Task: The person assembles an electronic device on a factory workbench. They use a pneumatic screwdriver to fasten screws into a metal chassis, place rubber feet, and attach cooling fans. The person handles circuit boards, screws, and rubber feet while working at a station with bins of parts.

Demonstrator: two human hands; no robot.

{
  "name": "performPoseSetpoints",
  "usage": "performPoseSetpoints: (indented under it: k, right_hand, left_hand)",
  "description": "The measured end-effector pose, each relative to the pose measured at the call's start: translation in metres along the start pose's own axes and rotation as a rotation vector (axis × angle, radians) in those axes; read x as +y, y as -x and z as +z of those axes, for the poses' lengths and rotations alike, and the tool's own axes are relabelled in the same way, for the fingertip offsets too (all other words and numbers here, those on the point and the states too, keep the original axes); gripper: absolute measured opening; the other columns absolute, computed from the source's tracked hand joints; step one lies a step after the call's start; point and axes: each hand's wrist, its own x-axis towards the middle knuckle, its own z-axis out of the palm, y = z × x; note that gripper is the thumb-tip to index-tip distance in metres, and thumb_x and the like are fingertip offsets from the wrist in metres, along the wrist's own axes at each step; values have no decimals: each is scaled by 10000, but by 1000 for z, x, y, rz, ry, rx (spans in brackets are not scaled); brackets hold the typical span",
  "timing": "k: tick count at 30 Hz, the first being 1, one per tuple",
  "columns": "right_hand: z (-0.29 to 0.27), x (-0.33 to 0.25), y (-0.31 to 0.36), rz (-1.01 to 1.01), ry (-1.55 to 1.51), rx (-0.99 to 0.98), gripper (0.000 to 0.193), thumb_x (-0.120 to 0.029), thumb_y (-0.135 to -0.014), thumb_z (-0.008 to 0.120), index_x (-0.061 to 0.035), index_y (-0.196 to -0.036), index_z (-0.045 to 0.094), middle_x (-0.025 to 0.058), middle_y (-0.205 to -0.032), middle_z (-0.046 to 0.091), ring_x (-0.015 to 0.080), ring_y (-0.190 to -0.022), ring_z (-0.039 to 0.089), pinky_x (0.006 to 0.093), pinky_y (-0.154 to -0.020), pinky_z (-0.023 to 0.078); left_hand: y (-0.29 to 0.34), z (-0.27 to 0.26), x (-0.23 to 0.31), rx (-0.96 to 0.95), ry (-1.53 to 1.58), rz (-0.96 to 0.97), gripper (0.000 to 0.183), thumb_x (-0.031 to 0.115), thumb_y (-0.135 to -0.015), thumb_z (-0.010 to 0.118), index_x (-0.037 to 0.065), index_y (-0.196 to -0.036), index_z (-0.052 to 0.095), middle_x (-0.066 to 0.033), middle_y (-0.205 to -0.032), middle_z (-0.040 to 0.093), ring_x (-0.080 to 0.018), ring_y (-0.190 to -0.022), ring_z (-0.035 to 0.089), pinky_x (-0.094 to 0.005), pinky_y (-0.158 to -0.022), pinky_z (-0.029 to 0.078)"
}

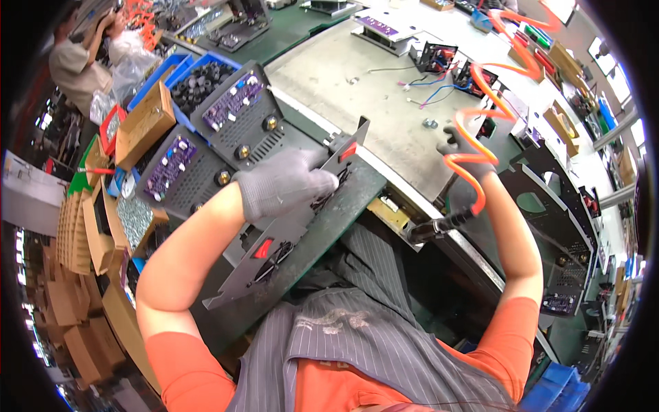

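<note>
My left hand, in a grey knitted glove, is closed on the upper edge of a dark metal panel. The panel stands tilted along the near bench edge and carries red rocker switches and black wires. My right hand, also gloved, reaches over the bench with fingers apart and nothing visible in them. An orange coiled air hose passes in front of it and hides part of the palm. At the hose's lower end hangs a black powered screwdriver, apart from my fingers.
Two black perforated housings with purple circuit boards lie left. Behind them are blue bins of black parts and a cardboard box. Wired switch modules sit at the back; black panels stand right. Another person is far left.
</note>
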Motion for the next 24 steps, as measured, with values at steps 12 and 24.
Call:
performPoseSetpoints:
  k: [12, 24]
  right_hand:
    - [58, 9, -44, -2, -5, -19, 255, -213, -837, 617, -45, -1023, 574, 222, -1016, 584, 405, -943, 580, 463, -828, 483]
    - [39, 21, 22, 315, -1336, -217, 197, -116, -942, 560, -46, -1121, 604, 11, -726, 582, 94, -664, 574, 241, -554, 450]
  left_hand:
    - [37, -12, 71, -83, -499, -352, 750, 636, -892, 520, 46, -1353, 535, -233, -1055, 673, -349, -1051, 649, -412, -922, 491]
    - [48, -18, 65, -94, -591, -351, 454, 387, -910, 535, -38, -973, 681, -201, -826, 687, -357, -798, 666, -444, -784, 507]
